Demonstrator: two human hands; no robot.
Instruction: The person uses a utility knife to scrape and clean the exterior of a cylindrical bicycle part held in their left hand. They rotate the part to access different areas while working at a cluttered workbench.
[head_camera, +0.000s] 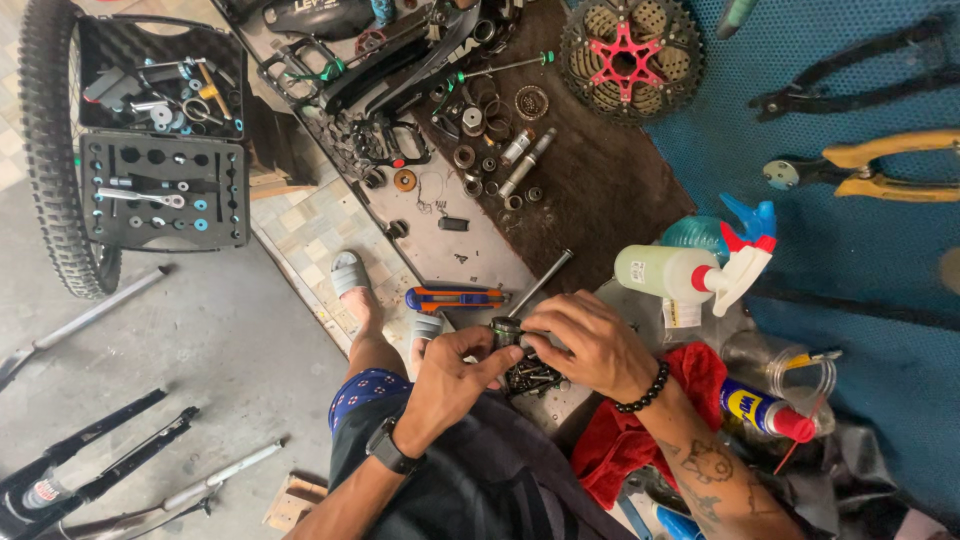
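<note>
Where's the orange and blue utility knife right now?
In the head view, the orange and blue utility knife lies on the bench left of centre, just above the left hand, beside the long metal rod.

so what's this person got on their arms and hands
Both arms are bare, with no sleeves or gloves. The left hand has a dark smartwatch with a black strap on its wrist. The right hand has a bracelet of black beads at the wrist, and dark line tattoos run along that forearm.
</note>
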